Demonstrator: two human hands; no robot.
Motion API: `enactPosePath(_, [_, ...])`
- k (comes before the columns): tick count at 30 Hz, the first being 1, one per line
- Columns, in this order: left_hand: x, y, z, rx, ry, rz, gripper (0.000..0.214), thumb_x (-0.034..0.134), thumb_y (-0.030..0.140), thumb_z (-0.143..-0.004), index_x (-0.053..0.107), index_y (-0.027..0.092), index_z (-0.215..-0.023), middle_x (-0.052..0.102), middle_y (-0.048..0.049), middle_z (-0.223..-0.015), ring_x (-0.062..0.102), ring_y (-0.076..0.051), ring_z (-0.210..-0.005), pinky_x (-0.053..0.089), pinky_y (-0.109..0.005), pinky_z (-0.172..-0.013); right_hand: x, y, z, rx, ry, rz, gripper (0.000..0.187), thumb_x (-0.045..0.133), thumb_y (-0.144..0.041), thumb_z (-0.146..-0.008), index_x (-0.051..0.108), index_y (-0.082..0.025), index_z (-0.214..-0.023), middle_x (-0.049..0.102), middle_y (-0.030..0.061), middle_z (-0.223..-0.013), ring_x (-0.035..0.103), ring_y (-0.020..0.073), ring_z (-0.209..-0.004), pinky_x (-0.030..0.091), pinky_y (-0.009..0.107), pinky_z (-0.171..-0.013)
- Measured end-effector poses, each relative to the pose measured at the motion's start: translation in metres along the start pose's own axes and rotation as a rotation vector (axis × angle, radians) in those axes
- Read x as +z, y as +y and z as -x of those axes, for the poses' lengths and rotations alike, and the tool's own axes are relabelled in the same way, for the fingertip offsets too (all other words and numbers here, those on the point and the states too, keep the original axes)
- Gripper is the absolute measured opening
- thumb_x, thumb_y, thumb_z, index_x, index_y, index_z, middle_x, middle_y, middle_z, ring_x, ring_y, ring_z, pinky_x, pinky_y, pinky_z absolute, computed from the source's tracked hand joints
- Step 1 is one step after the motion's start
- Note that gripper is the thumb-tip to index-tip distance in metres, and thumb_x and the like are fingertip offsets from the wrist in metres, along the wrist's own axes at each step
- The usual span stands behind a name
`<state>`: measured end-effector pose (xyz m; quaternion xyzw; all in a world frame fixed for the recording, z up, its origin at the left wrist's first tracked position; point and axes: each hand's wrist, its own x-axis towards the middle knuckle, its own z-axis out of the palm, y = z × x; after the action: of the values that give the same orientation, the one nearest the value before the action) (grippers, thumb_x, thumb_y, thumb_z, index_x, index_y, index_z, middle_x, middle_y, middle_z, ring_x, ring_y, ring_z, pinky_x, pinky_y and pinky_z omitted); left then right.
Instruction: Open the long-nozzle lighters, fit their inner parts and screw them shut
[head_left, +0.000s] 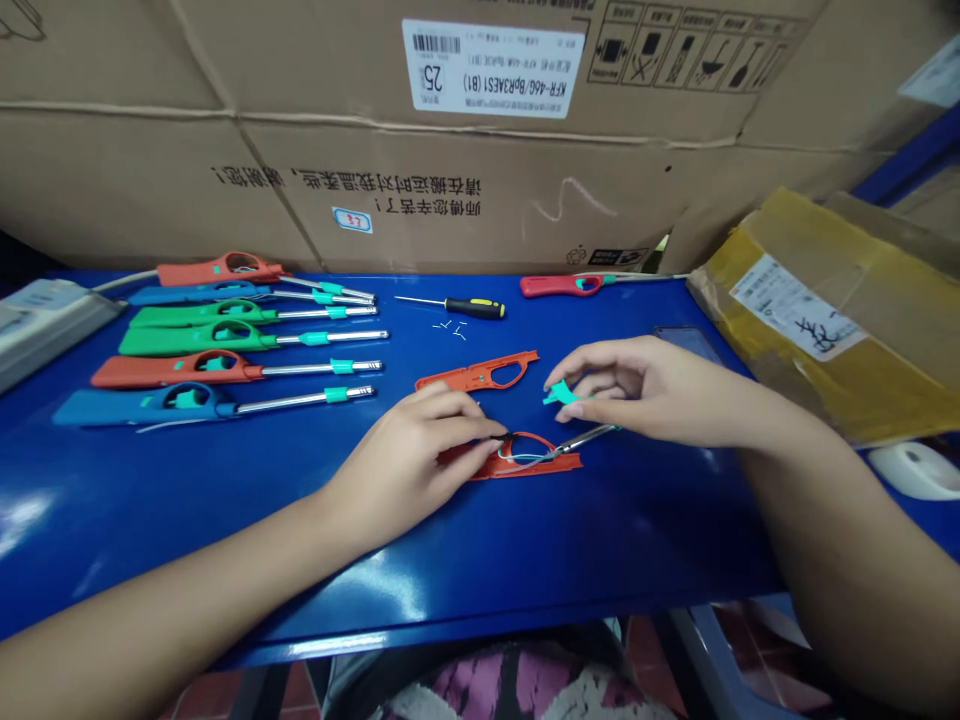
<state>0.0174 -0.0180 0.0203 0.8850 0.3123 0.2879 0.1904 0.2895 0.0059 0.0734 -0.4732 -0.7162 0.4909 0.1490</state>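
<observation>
My right hand (645, 390) pinches a teal lighter trigger (560, 393) between thumb and fingers, held above the table. My left hand (412, 455) rests over an orange lighter half-shell (551, 464), its thumb and index finger closed on a small black part (507, 437). Thin wires run from there through the shell's loop towards a metal lighter tube (589, 437), which passes partly under my right hand. The shell's left end is hidden by my left hand. Just behind lies the other orange half-shell (469, 378), its inner side up.
Several assembled lighters (172, 371) lie in a column at the left. A screwdriver (474, 307) and tiny screws (454, 328) are at the back, near a red lighter (562, 286). Cardboard (420, 160) stands behind. A taped box (817, 330) and white mouse (915, 470) sit right.
</observation>
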Motion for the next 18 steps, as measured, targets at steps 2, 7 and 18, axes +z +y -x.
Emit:
enactPosePath(2, [-0.0007,0.0005,-0.0003,0.005,0.022,-0.016,0.018,0.063,0.018,-0.096,0.076,0.019,-0.108,0.072,-0.0046,-0.098,0.065,-0.017,-0.091,0.054,-0.032,-0.084,-0.0056,-0.0003,0.0035,-0.046,-0.063,0.278,0.030,0.069,-0.041,-0.087,0.069,-0.020,-0.109,0.076,0.0040,-0.097,0.072,0.0188,-0.087,0.055,0.032,-0.075])
enactPosePath(7, [0.0022,0.0017,0.0000,-0.002,0.080,0.029,0.018,0.064,0.016,-0.096,0.075,0.016,-0.109,0.071,-0.0044,-0.098,0.067,-0.014,-0.089,0.055,-0.026,-0.082,-0.0106,0.0036,0.0044,-0.134,-0.174,0.530,0.021,0.065,-0.038,-0.089,0.071,-0.022,-0.102,0.072,0.0014,-0.098,0.066,0.0156,-0.087,0.049,0.029,-0.078])
enactPosePath(18, [0.0086,0.0038,0.0043,-0.028,0.058,0.064,0.018,0.063,0.013,-0.096,0.073,0.014,-0.111,0.069,-0.0051,-0.100,0.069,-0.013,-0.088,0.055,-0.022,-0.075,-0.0122,0.0006,0.0057,-0.103,-0.202,0.556,0.014,0.066,-0.030,-0.089,0.073,-0.024,-0.100,0.073,-0.0015,-0.093,0.065,0.0144,-0.083,0.046,0.027,-0.075])
